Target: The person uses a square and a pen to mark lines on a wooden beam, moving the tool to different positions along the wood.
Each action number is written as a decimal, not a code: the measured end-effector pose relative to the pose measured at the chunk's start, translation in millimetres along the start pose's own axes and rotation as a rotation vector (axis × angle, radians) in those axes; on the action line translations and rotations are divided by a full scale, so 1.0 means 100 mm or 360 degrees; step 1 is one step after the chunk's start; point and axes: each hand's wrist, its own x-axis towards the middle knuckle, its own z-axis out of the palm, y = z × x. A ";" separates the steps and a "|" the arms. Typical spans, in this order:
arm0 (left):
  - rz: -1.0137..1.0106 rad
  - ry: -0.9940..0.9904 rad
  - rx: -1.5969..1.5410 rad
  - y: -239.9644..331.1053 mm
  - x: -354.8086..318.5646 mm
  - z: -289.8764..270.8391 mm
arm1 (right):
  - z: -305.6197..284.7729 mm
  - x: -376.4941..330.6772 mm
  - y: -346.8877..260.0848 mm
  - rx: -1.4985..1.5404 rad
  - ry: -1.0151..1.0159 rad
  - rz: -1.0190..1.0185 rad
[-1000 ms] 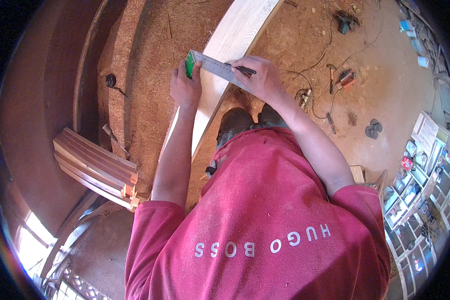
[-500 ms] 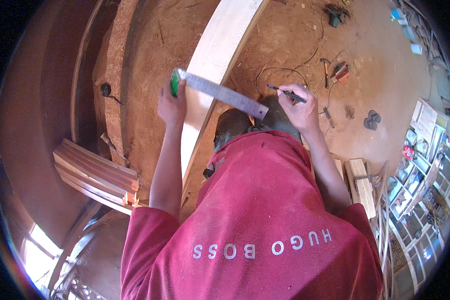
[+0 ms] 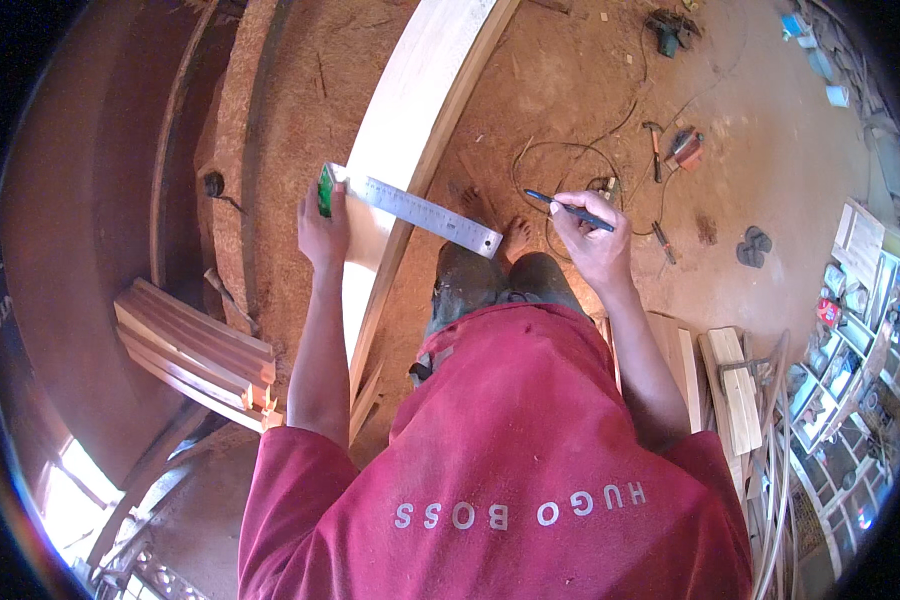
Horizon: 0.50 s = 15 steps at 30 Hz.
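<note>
Brown floor (image 3: 710,290) fills most of my remote head view. One red shirt (image 3: 550,420) covers the lower middle; I note one line of pale capital letters (image 3: 520,512) across it, upside down to the camera. One long pale board (image 3: 410,90) slants from the upper edge toward the lower left. One stack of wood strips (image 3: 195,345) lies left of it. One square (image 3: 425,213), metal with a green handle, crosses over the board, its free end past the right edge, near the knees; I cannot read its fine markings. One hammer (image 3: 656,155) lies farther right, beside an orange-red tool (image 3: 686,150). I count two hands: the left hand (image 3: 323,230) grips the green handle; the right hand (image 3: 598,238), apart from the board, pinches one dark pen (image 3: 581,212).
</note>
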 end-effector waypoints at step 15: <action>0.0119 0.0063 -0.0016 0.17 0.13 0.14 | 0.09 -0.16 0.11 0.0148 0.0073 0.0050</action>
